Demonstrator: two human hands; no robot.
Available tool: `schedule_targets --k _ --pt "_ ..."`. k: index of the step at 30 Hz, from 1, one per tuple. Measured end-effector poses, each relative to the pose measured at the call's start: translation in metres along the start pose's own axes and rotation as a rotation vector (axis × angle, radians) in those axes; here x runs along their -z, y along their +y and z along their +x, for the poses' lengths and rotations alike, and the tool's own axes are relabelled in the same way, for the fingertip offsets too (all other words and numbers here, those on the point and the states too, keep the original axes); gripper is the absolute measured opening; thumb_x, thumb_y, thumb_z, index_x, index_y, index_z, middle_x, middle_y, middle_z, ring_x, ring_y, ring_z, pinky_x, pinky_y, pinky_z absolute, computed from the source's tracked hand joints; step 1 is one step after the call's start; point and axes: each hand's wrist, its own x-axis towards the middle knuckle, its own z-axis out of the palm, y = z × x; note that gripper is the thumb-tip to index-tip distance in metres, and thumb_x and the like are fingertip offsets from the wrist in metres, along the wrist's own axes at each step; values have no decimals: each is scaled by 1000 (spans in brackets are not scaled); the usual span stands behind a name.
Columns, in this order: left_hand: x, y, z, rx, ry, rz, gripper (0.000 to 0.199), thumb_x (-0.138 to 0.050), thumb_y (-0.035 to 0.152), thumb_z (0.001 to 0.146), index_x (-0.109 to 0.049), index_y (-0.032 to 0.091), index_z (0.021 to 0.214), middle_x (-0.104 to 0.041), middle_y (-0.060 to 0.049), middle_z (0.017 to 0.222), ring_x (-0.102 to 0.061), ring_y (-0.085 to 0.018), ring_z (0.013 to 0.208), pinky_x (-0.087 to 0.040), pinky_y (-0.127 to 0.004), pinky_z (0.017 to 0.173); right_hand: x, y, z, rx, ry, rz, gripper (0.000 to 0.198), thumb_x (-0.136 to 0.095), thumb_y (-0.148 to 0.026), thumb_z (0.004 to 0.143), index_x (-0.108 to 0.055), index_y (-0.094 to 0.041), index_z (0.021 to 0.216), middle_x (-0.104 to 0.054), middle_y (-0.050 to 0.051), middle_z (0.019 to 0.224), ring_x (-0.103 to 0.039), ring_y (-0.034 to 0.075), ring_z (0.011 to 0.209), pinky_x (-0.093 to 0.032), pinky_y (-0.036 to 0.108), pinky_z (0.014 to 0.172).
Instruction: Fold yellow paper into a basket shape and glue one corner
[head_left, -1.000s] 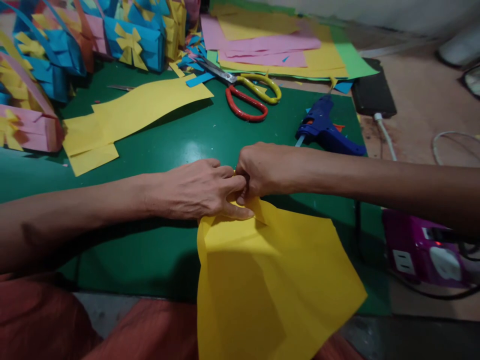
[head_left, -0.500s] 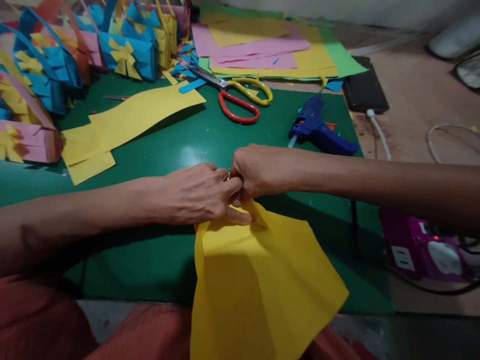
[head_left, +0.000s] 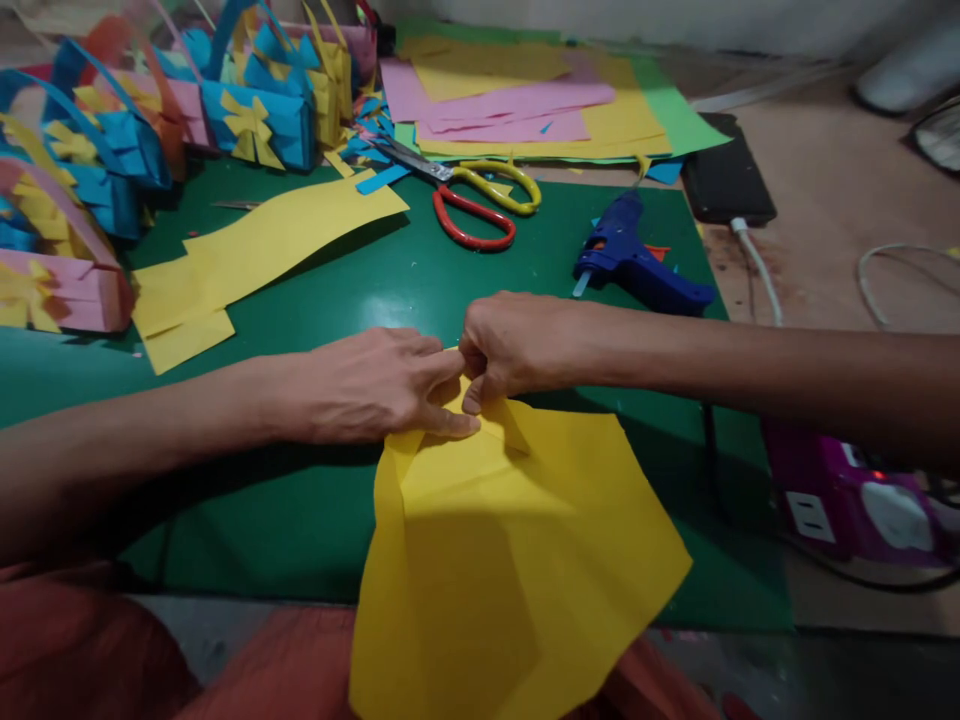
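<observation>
A large sheet of yellow paper (head_left: 480, 560) hangs over the near edge of the green board (head_left: 300, 520), with folds at its top end. My left hand (head_left: 390, 385) lies across the upper left of the sheet, thumb along a fold and fingers curled at the top edge. My right hand (head_left: 499, 345) is closed at that same top end, pinching the paper beside the left fingertips. The two hands nearly touch, and the curled fingers hide part of the folded edge.
Scissors (head_left: 472, 205) with red and yellow handles lie beyond my hands, near yellow paper strips (head_left: 277, 240). A blue glue gun (head_left: 637, 255) rests to the right. Small paper baskets (head_left: 259, 115) stand at left, stacked coloured paper (head_left: 525, 95) behind. A purple power strip (head_left: 832, 500) sits at right.
My left hand has slid slightly left, its thumb drawn back along the fold. The sheet's lower part has swung a little left. My right hand stays almost in place.
</observation>
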Motion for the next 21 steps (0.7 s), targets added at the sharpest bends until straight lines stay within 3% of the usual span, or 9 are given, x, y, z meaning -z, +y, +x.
schedule_targets --k 2,4,5,7,9,13,17,21 --pt "-1 -1 -6 24 58 -132 37 -45 14 88 -55 28 121 -57 -6 92 -53 -17 80 -39 -26 66 -1 1 0 -28 -1 6 23 -67 -36 65 -69 -16 76 -62 2 64 -53 14 58 -29 27 50" --pt "2 2 -11 133 180 -304 40 -40 9 86 -55 22 120 -59 -6 89 -54 -14 77 -39 -22 63 -2 1 -1 -50 -16 38 23 -67 -36 65 -69 -16 75 -62 2 64 -53 13 57 -30 26 49" --pt "5 6 -12 224 256 -389 38 -38 8 86 -56 18 118 -60 -5 87 -54 -12 73 -39 -20 60 -2 1 -1 -51 -23 65 22 -67 -37 66 -69 -16 74 -62 2 62 -52 13 55 -30 25 48" --pt "14 14 -13 549 381 -506 24 -41 16 88 -62 13 99 -59 -1 69 -50 -8 59 -36 -18 53 -2 1 -4 -48 -67 126 22 -67 -37 66 -67 -16 68 -60 1 57 -51 11 50 -30 24 46" --pt "23 20 -11 747 247 -711 28 -48 34 86 -62 12 76 -57 1 59 -46 -7 51 -33 -17 46 -2 1 -7 -48 -113 176 20 -65 -35 68 -66 -15 66 -58 1 53 -50 10 48 -31 23 45" --pt "28 23 -4 803 -125 -854 30 -55 42 76 -65 13 72 -55 3 54 -42 -7 47 -28 -16 41 -1 -1 -11 -48 -141 195 20 -64 -33 70 -64 -14 63 -56 0 49 -49 10 46 -32 23 45" --pt "24 20 1 749 -201 -762 15 -54 25 72 -64 15 69 -56 4 57 -42 -6 47 -27 -16 42 -1 -4 -15 -59 -149 184 18 -64 -30 70 -64 -13 63 -56 0 49 -50 10 46 -32 23 45" --pt "21 18 8 691 -214 -692 16 -50 16 70 -65 15 68 -59 4 57 -45 -6 47 -27 -17 43 -3 -7 -19 -105 -181 203 18 -62 -28 72 -64 -12 64 -56 0 50 -51 10 47 -32 23 44"
